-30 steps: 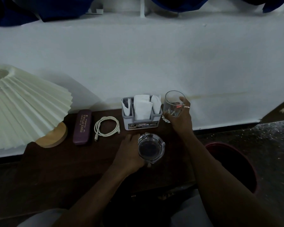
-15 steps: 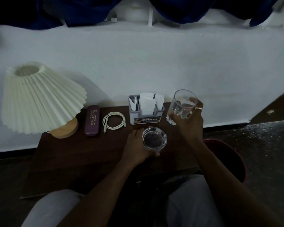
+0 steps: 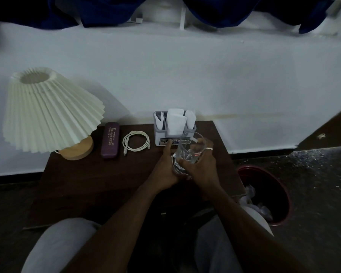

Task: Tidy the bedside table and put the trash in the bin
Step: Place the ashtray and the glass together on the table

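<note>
- Head view, the only one I have: my right hand [image 3: 202, 166] is wrapped around a clear drinking glass [image 3: 189, 149], fingers curled about its side, a ring showing on one finger. The glass sits tilted over the front-right part of the bedside table [image 3: 91, 180].
- My left hand [image 3: 164, 170] is just beside it, touching a glass ashtray [image 3: 176, 169] that lies under the drinking glass. The glass and my right hand hide most of the ashtray, so I cannot tell whether the left fingers grip it or only rest against it.
- Directly behind the hands stands a grey tissue holder [image 3: 165, 134] with white tissues [image 3: 174, 121] upright in it; the rim of the drinking glass overlaps its front label.
- Left of the holder lies a coiled white cable [image 3: 136, 141], then a purple spectacle case [image 3: 110, 139] lettered "PRINCE OPTICALS", lying flat, its long side running away from me.
- At the far left corner is a lamp [image 3: 49, 109] with a pleated cream shade on a round wooden base.
- The table is dark wood, set against a white wall [image 3: 205, 75].
- To the right of the table, on a dark speckled floor [image 3: 319, 184], stands a red bin [image 3: 268, 194] with crumpled pale trash inside.
- Dark blue fabric [image 3: 106, 10] hangs along the top edge. My knees in light trousers show at the bottom.
</note>
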